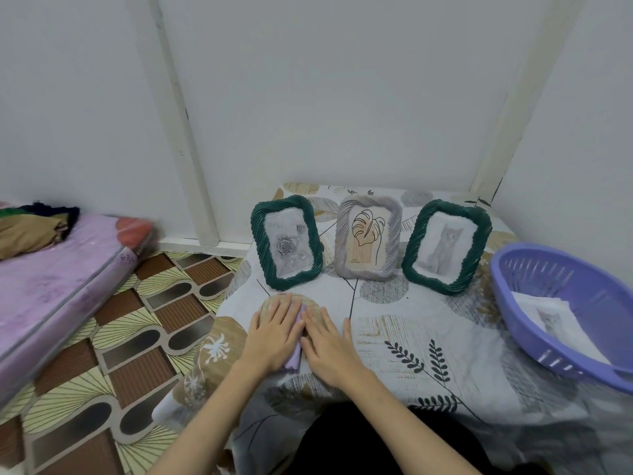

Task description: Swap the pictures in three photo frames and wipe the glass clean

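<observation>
Your left hand (274, 332) lies flat, fingers straight and together, pressing down on a folded lilac cloth (295, 354), and your right hand (330, 347) lies just beside it in the same way, fingers straight with the thumb spread out to the right. Only a narrow strip of the cloth shows between the two hands, with its lower corner poking out below your left palm. The cloth rests on the surface (411, 337), which is covered by a white sheet printed with leaves and hatched grey and tan circles.

Beyond your fingertips, three photo frames stand upright in a row, well apart from your hands. The dark green rope-textured frame on the left (287, 242) holds a grey rose picture. The pale grey rope-textured frame in the middle (369, 236) holds a line drawing of a leaf over tan blocks. The dark green rope-textured frame on the right (446, 246) holds a grey cat picture.

At the right edge of the surface sits a lilac plastic basket with slotted walls (555, 275); inside it lie printed sheets of paper (555, 320), the top one showing a small grey cat.

To your left, the floor (137, 330) has a brown and cream pattern, and a pink-covered mattress (58, 289) lies on it with bundled fabric (30, 231) on top.
</observation>
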`<state>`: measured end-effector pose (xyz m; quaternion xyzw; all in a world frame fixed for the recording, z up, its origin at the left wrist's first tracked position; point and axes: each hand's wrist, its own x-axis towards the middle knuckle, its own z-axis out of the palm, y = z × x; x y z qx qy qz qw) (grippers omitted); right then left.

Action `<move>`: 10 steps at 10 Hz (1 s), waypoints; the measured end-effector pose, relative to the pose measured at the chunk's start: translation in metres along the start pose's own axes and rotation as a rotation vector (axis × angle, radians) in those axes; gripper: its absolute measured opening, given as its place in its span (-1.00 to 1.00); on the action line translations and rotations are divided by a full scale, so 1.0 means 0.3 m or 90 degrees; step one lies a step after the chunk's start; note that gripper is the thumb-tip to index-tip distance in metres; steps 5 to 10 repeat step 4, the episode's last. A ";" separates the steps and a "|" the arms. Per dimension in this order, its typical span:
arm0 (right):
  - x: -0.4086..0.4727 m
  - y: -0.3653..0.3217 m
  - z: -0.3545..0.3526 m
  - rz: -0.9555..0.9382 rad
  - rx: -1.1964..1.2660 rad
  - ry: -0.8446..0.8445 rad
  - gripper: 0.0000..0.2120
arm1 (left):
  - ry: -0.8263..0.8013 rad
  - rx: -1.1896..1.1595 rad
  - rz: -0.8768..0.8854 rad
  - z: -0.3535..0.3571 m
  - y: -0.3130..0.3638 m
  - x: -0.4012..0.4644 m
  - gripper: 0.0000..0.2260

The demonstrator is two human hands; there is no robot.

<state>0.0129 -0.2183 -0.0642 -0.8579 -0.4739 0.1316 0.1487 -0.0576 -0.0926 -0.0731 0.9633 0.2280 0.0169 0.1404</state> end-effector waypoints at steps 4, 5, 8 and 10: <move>-0.250 0.005 0.043 -0.130 0.090 0.179 -0.54 | 0.484 -0.529 -0.243 0.013 0.087 -0.353 -0.69; -0.250 0.005 0.043 -0.130 0.090 0.179 -0.54 | 0.484 -0.529 -0.243 0.013 0.087 -0.353 -0.69; -0.250 0.005 0.043 -0.130 0.090 0.179 -0.54 | 0.484 -0.529 -0.243 0.013 0.087 -0.353 -0.69; -0.250 0.005 0.043 -0.130 0.090 0.179 -0.54 | 0.484 -0.529 -0.243 0.013 0.087 -0.353 -0.69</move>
